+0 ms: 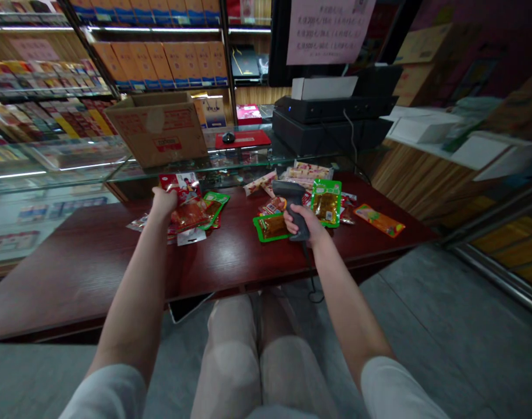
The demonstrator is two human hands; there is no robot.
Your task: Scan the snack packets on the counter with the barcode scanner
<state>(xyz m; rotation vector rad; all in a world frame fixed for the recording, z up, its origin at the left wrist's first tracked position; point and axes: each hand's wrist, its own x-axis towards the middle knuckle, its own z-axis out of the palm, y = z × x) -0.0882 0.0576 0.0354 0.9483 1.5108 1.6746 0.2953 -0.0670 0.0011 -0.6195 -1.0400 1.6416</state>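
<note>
My left hand (165, 201) grips a red snack packet (186, 189) by its left edge, above a small pile at the left of the dark red table. In that pile lie a green-edged packet (216, 208) and a silvery packet flap (191, 236). My right hand (307, 223) is wrapped round the handle of a dark barcode scanner (297, 218), its head pointing left and its cord hanging below. Around the scanner lie a green-edged packet (270, 227), another green-edged packet (326, 202) and several wrapped sticks (309, 170). Farther right is an orange packet (379, 220).
A cardboard box (159, 131) stands on the glass counter behind the table (231, 262). A mouse (228, 137) rests on a red pad (252, 139). Black till equipment (331, 128) is at the back right. Stocked shelves (156, 64) line the back.
</note>
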